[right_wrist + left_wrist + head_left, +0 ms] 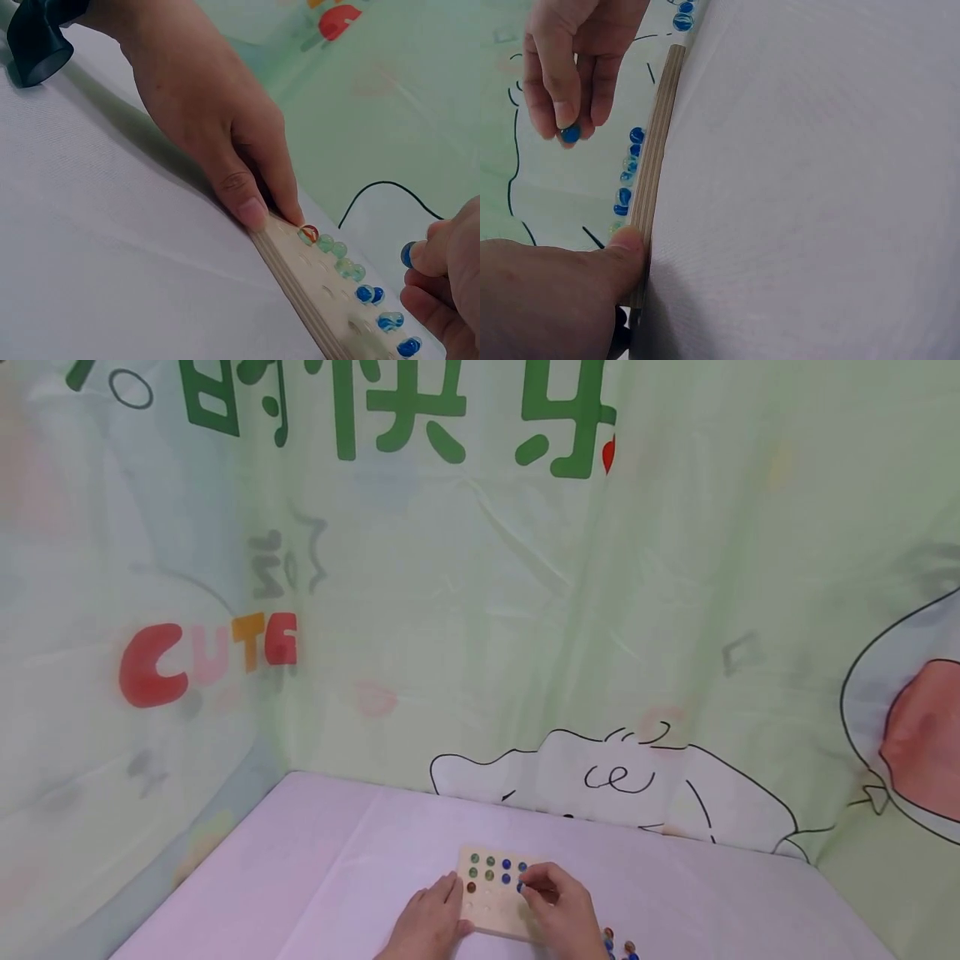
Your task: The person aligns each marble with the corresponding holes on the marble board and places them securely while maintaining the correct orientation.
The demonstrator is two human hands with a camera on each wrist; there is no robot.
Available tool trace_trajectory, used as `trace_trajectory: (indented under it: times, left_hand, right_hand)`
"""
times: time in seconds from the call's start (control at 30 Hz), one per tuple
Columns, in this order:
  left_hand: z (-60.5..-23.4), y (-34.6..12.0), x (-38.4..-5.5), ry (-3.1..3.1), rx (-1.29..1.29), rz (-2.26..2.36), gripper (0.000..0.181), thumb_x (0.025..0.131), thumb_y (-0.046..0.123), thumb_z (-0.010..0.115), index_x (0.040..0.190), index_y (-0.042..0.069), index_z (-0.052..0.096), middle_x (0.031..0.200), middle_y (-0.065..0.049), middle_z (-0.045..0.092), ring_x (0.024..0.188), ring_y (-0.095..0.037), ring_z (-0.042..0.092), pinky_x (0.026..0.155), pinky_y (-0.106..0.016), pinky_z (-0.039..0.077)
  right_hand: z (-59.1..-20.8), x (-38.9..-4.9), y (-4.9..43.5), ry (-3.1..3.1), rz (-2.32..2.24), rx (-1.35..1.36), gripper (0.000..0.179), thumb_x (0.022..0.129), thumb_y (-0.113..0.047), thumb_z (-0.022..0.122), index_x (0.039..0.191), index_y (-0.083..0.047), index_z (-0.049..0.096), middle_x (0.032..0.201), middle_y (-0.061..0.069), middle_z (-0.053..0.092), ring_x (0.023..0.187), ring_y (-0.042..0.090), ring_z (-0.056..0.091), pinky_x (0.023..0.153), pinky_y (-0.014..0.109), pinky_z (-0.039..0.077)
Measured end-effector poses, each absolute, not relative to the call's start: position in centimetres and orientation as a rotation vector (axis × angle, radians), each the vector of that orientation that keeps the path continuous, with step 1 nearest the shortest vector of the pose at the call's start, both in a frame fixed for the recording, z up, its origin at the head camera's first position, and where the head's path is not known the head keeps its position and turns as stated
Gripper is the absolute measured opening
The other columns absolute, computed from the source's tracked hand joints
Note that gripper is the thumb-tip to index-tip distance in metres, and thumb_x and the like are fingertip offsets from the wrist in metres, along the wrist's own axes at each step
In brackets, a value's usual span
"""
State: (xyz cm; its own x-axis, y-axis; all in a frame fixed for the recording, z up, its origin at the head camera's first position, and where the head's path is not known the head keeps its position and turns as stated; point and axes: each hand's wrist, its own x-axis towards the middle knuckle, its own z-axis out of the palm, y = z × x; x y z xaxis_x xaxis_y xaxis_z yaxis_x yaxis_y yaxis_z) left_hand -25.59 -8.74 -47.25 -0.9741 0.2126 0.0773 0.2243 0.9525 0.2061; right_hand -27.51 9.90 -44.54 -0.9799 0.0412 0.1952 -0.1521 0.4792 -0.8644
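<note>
A pale wooden board [506,929] with round hollows lies on the table, several glass marbles seated in it. Green marbles [490,861] fill the back left, blue marbles [506,864] sit to their right, and a red-brown marble [471,887] is alone in the third row. My left hand [429,917] grips the board's near left corner, thumb at the front edge [649,172] and fingers along the side. Above the board's right part, my right hand [564,910] pinches a blue marble [408,255] between thumb and fingertips.
Loose marbles [608,935] lie on the pink-white table [330,868] right of the board, beside my right wrist. A printed cloth [450,610] hangs behind the table and along its left side. A dark band [41,45] is around the left wrist.
</note>
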Motion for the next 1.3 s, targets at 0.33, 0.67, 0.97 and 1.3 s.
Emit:
trace_trajectory:
  times: [0.33, 0.67, 0.97, 1.3]
  left_hand:
    - [-47.4, -8.5, -26.0, -3.089, -0.358, -0.361, 0.068, 0.094, 0.047, 0.061, 0.146, 0.006, 0.047, 0.149, -0.01, 0.049, 0.136, -0.022, 0.049, 0.11, -0.04, 0.047]
    - [-47.3, -8.1, -25.9, -3.073, -0.381, -0.327, 0.066, 0.094, 0.046, 0.061, 0.144, 0.005, 0.049, 0.149, -0.01, 0.05, 0.136, -0.022, 0.05, 0.109, -0.04, 0.047]
    - [-47.0, -8.5, -25.8, -3.029, -0.414, -0.279, 0.066, 0.094, 0.046, 0.06, 0.144, 0.004, 0.048, 0.148, -0.012, 0.051, 0.135, -0.023, 0.05, 0.107, -0.041, 0.049]
    - [-47.1, -8.9, -25.9, -3.044, -0.4, -0.303, 0.066, 0.093, 0.045, 0.063, 0.143, 0.004, 0.049, 0.146, -0.012, 0.051, 0.134, -0.022, 0.051, 0.105, -0.042, 0.05]
  right_hand:
    - [-45.5, -28.3, 8.1, -2.583, 1.52, 0.174, 0.019, 0.084, 0.007, 0.067, 0.097, -0.007, 0.068, 0.092, 0.001, 0.069, 0.085, 0.014, 0.061, 0.075, 0.028, 0.057]
    - [-46.6, -29.0, 7.2, -2.614, 1.566, 0.061, 0.025, 0.081, 0.011, 0.064, 0.093, -0.011, 0.067, 0.091, 0.001, 0.067, 0.083, 0.016, 0.059, 0.075, 0.035, 0.058]
    - [-47.2, -29.3, 6.5, -2.599, 1.495, 0.098, 0.027, 0.08, 0.012, 0.065, 0.091, -0.012, 0.067, 0.087, -0.001, 0.067, 0.082, 0.013, 0.059, 0.074, 0.031, 0.059]
    - [-47.3, -29.2, 5.6, -2.604, 1.415, 0.171, 0.027, 0.081, 0.011, 0.066, 0.093, -0.014, 0.066, 0.086, -0.003, 0.065, 0.079, 0.012, 0.058, 0.068, 0.023, 0.056]
